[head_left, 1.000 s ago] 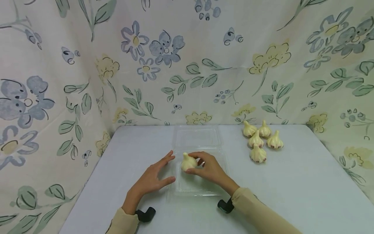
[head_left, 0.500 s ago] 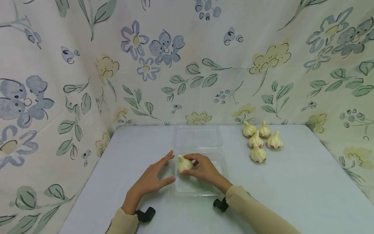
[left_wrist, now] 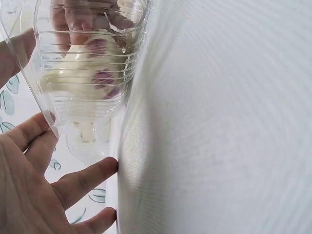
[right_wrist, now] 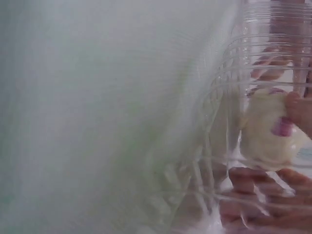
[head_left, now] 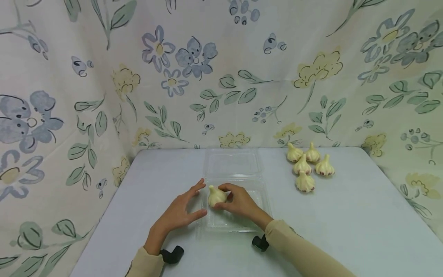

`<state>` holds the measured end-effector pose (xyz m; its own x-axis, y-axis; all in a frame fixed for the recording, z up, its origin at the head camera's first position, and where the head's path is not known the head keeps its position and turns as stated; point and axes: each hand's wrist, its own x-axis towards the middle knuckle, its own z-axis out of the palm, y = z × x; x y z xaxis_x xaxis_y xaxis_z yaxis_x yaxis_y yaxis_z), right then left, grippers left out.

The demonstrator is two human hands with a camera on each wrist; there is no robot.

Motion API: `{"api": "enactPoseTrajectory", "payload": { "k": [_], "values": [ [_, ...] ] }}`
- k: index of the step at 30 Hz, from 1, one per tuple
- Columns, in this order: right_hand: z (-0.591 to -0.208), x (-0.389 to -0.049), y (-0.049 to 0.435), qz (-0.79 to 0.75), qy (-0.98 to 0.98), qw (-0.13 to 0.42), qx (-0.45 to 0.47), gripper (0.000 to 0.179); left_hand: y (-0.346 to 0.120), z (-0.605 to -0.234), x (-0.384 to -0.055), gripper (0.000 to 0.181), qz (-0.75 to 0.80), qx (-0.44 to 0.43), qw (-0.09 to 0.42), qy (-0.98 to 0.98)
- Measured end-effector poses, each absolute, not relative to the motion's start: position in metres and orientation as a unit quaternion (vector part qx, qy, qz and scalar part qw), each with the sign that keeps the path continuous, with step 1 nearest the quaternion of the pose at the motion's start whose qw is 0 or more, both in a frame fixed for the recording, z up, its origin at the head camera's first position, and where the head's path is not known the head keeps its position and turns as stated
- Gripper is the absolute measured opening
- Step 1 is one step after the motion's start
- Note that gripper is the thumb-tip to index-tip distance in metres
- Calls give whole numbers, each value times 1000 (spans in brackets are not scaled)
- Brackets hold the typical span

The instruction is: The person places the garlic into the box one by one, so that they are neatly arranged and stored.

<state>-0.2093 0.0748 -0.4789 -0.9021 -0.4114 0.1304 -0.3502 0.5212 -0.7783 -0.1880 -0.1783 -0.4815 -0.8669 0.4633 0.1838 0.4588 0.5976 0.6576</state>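
My right hand (head_left: 239, 201) pinches a garlic bulb (head_left: 217, 196) between thumb and fingers inside the left part of a clear plastic clamshell box (head_left: 235, 223). The bulb stands with its neck up. Through the ribbed wall of the box in the left wrist view, the garlic bulb (left_wrist: 92, 73) shows purple patches near its base. Beside the box's left edge, my left hand (head_left: 180, 209) has its fingers and thumb spread. In the left wrist view, fingertips (left_wrist: 46, 119) of the left hand lie right at the rim, and lower fingers reach down to the tabletop.
Several more garlic bulbs (head_left: 302, 165) stand in a cluster at the back right of the white table (head_left: 346, 215). The box's lid (head_left: 233, 162) lies folded back toward the floral curtain (head_left: 221, 77) behind the table.
The right hand has carried the garlic bulb left and slightly down, into the left side of the box. My left hand has stayed in place.
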Motion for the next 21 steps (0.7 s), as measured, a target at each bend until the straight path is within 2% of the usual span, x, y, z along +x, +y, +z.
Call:
{"api": "enactPoseTrajectory", "payload": {
  "k": [10,21],
  "values": [
    [-479,-209,76,-439,868,16,-232,56,-179,-481,-189,81,366,263,2,893],
    [-481,-209,75,-439,871,8,-221,59,-179,-481,-188,91,371,261,6,891]
  ]
}}
